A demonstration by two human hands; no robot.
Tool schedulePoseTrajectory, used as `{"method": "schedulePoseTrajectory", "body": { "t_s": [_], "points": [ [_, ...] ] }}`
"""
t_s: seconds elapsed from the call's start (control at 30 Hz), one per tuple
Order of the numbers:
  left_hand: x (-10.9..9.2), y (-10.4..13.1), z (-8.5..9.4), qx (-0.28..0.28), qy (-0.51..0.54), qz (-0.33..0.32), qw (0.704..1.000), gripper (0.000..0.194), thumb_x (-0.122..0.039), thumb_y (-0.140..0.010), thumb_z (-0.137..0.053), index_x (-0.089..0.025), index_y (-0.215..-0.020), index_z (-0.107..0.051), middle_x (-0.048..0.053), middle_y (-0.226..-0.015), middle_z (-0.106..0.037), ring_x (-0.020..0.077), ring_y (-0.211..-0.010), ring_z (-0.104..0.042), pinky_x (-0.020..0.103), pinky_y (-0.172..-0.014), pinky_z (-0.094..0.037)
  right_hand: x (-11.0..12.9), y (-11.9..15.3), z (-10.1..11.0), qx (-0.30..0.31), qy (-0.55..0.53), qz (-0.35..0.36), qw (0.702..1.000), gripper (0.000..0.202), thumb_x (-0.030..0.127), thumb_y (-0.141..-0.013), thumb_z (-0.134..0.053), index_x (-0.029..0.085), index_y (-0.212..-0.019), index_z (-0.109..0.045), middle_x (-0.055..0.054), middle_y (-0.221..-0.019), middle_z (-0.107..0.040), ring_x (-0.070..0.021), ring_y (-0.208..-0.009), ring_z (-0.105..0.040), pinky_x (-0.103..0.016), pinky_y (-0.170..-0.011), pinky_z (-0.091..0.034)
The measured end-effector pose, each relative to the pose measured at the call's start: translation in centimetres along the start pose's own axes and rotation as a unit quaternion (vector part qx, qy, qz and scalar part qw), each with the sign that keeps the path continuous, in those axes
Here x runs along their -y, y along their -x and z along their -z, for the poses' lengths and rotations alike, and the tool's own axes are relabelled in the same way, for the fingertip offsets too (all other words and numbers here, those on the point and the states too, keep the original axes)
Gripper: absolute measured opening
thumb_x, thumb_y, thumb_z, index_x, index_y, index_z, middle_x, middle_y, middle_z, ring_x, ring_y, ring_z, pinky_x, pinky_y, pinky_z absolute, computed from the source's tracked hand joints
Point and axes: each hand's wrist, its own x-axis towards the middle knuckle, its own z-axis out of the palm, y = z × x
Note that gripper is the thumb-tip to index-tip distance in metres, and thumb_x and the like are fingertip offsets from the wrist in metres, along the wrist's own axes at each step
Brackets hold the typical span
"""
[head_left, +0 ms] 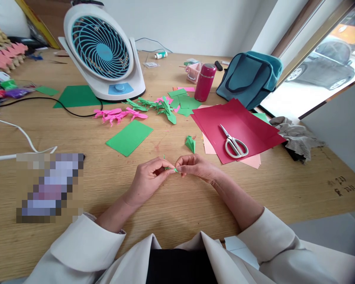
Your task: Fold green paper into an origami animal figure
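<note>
Between my two hands is a small piece of folded green paper, mostly covered by the fingers. My left hand pinches it from the left, and a thin green tip pokes up above those fingers. From the right, my right hand grips the same paper between thumb and forefinger. Just beyond the right hand lies a separate folded green paper piece. Farther off sit folded green paper figures and folded pink paper figures. A green paper sheet rests beyond my left hand.
White-handled scissors lie on red paper sheets to the right. A fan, a red flask and a blue bag stand at the back. A blurred-out phone-like object and a white cable are at left.
</note>
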Motion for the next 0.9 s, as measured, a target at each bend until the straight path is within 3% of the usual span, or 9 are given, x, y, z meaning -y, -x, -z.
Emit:
{"method": "schedulePoseTrajectory", "body": {
  "t_s": [0.5, 0.7, 0.9],
  "points": [
    [-0.27, -0.12, 0.12, 0.006, -0.012, -0.006, 1.0, 0.01, -0.027, -0.089, -0.068, -0.018, -0.086, -0.071, 0.004, -0.083, -0.074, 0.013, -0.07, -0.063, 0.023, -0.061, -0.046, 0.11, -0.01, -0.28, -0.015, 0.014, -0.01, 1.0, 0.042, 0.05, -0.06, -0.087, 0.014, -0.072, -0.068, 0.002, -0.064, -0.059, -0.0081, -0.06, -0.049, -0.021, -0.058, -0.045],
    [-0.44, -0.11, 0.1, 0.01, -0.011, -0.006, 1.0, 0.006, -0.022, -0.088, -0.067, -0.018, -0.086, -0.071, 0.003, -0.082, -0.073, 0.0117, -0.068, -0.062, 0.023, -0.061, -0.044, 0.05, 0.0, -0.31, 0.003, 0.016, 0.0, 1.0, 0.037, 0.044, -0.064, -0.085, 0.014, -0.074, -0.066, 0.003, -0.066, -0.058, -0.0077, -0.061, -0.05, -0.021, -0.059, -0.046],
    [-0.08, 0.03, -0.02, 0.005, -0.02, 0.034, 0.999, 0.011, -0.028, -0.087, -0.068, -0.018, -0.083, -0.072, 0.002, -0.076, -0.073, 0.011, -0.061, -0.057, 0.023, -0.057, -0.042, -0.28, -0.14, -0.17, 0.009, 0.051, 0.027, 0.998, 0.034, 0.043, -0.07, -0.081, 0.015, -0.076, -0.063, 0.003, -0.064, -0.06, -0.0081, -0.058, -0.051, -0.022, -0.058, -0.042]
  ]
}}
